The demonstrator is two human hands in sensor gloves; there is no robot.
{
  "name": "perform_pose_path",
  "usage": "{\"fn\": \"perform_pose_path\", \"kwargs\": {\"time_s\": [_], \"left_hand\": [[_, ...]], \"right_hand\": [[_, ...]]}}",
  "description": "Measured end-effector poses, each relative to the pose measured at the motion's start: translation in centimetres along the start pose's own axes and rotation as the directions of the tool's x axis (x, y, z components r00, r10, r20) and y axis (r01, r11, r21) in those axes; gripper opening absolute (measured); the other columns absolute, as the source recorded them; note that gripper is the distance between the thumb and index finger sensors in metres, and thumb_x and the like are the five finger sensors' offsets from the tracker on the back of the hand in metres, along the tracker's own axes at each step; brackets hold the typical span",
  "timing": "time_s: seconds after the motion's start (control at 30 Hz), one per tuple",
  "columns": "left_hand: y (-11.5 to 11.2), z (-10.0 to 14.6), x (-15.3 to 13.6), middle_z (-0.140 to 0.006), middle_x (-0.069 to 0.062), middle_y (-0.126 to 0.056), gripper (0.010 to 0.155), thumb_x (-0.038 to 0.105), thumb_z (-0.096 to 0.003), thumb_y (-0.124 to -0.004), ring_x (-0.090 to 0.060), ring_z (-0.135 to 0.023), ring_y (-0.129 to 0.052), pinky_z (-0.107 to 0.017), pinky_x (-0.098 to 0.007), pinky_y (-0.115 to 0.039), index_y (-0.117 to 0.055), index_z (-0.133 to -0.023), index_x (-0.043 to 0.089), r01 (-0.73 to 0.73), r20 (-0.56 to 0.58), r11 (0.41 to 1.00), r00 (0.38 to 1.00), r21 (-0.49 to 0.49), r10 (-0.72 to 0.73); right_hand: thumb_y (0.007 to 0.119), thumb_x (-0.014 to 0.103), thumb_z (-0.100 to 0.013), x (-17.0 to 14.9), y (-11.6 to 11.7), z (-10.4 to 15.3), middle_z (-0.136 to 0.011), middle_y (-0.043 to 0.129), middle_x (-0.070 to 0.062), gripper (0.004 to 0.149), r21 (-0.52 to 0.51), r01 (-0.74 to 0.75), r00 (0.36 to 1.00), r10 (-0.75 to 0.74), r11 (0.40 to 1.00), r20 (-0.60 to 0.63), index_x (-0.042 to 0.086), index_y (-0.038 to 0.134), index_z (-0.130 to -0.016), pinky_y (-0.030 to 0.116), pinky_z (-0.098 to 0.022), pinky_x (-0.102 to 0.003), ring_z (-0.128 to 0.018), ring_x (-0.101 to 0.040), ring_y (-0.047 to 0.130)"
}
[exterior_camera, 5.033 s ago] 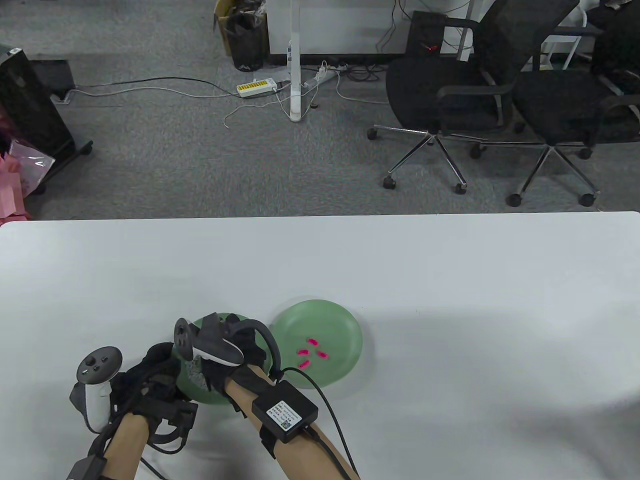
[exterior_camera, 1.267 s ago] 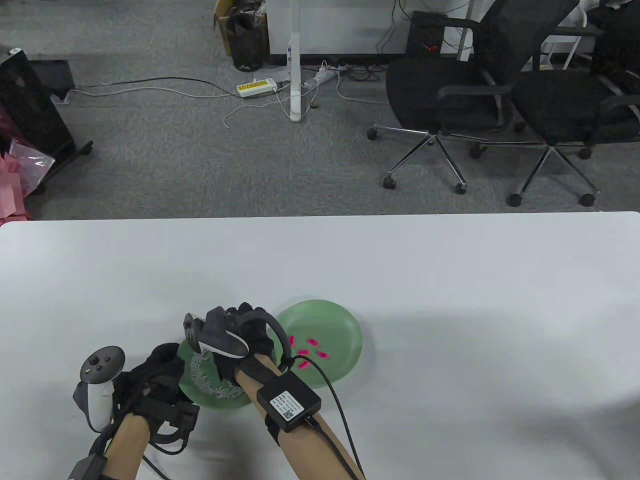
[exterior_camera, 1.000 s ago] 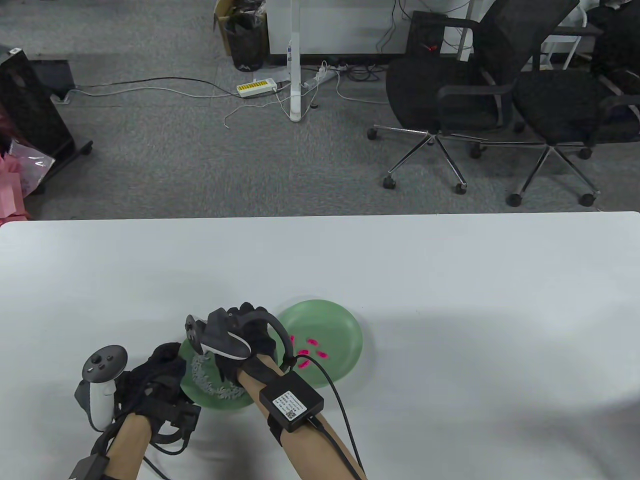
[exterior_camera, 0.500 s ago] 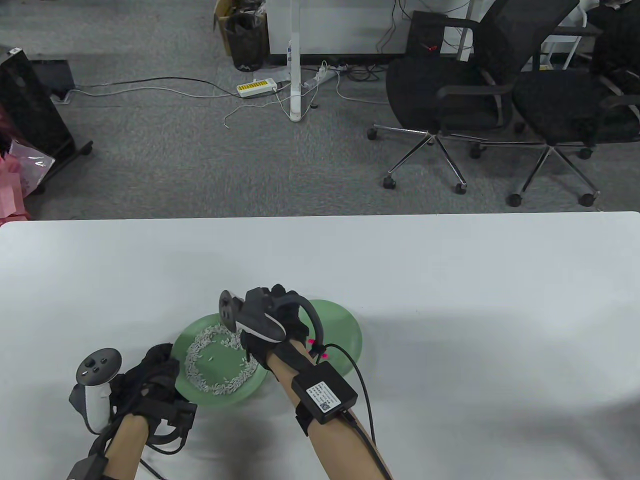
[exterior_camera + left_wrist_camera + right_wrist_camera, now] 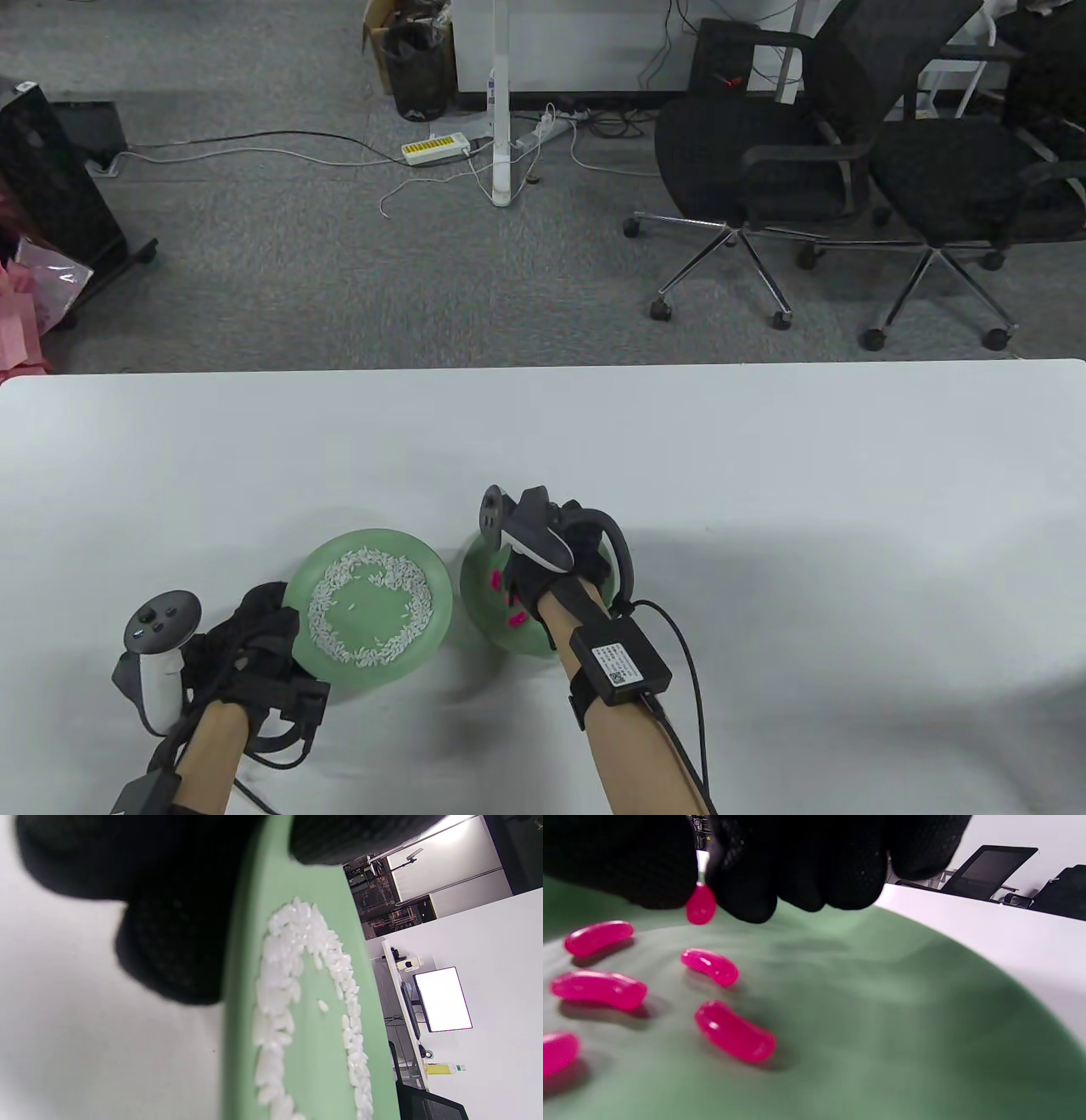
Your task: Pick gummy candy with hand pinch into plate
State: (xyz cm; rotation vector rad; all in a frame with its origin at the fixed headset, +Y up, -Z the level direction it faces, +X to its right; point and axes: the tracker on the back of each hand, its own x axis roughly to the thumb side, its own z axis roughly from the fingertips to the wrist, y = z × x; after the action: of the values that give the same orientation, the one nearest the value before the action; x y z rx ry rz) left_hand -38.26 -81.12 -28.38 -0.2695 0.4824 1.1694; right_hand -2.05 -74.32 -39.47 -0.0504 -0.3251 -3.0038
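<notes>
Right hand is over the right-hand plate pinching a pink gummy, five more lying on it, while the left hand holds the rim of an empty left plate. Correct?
Not quite: the left plate is not empty. It holds a ring of white rice, plain in the left wrist view. The rest stands: right hand pinches a pink gummy over the right-hand plate; left hand holds the rim.

Two plates are set side by side on the worktop (image 5: 764, 509); rice (image 5: 371, 607) is held in the left plate (image 5: 299, 586); gummy candies (image 5: 734, 1031) lie in the right plate (image 5: 475, 586).

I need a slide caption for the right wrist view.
Black-gloved right hand pinches one pink gummy candy above a green plate.
</notes>
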Motion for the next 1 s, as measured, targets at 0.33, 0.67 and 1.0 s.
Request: {"fn": "perform_pose_path", "kwargs": {"time_s": [0.33, 0.67, 1.0], "left_hand": [[0.1, -0.2, -0.2, -0.079, -0.005, -0.098, 0.057, 0.031, -0.0438, -0.075, -0.028, -0.024, -0.112, -0.019, -0.036, -0.094, -0.071, -0.1, 0.02, -0.003, -0.007, 1.0, 1.0, 0.0, 0.003], [0.4, -0.5, -0.8, -0.081, -0.006, -0.097, 0.058, 0.031, -0.0442, -0.075, -0.029, -0.025, -0.112, -0.02, -0.036, -0.094, -0.07, -0.1, 0.02, -0.023, -0.025, 1.0, 0.999, 0.011, 0.023], [1.0, -1.5, -2.3, -0.087, -0.011, -0.091, 0.061, 0.027, -0.0456, -0.074, -0.031, -0.039, -0.115, -0.029, -0.038, -0.098, -0.064, -0.105, 0.019, -0.061, -0.098, 0.996, 0.993, 0.07, 0.068]], "right_hand": [[0.087, 0.049, -0.032, 0.9, 0.5, -0.1, -0.08, 0.087, 0.004, 0.044, 0.013, -0.006, 1.0, 0.006, 1.0, 0.009, 0.023, 0.093, -0.068, 0.062, -0.07, -0.058, -0.08, -0.028, 0.082], [0.086, 0.05, -0.033, -0.1, 0.1, 0.2, -0.083, 0.086, 0.004, 0.047, 0.005, 0.041, 0.999, -0.04, 0.999, -0.006, 0.024, 0.093, -0.072, 0.062, -0.07, -0.058, -0.081, -0.028, 0.081], [0.078, 0.056, -0.035, -6.0, -2.0, 2.2, -0.1, 0.076, 0.002, 0.063, -0.182, 0.128, 0.989, -0.139, 0.975, -0.046, 0.029, 0.078, -0.092, 0.062, -0.071, -0.057, -0.09, -0.029, 0.078]]}}
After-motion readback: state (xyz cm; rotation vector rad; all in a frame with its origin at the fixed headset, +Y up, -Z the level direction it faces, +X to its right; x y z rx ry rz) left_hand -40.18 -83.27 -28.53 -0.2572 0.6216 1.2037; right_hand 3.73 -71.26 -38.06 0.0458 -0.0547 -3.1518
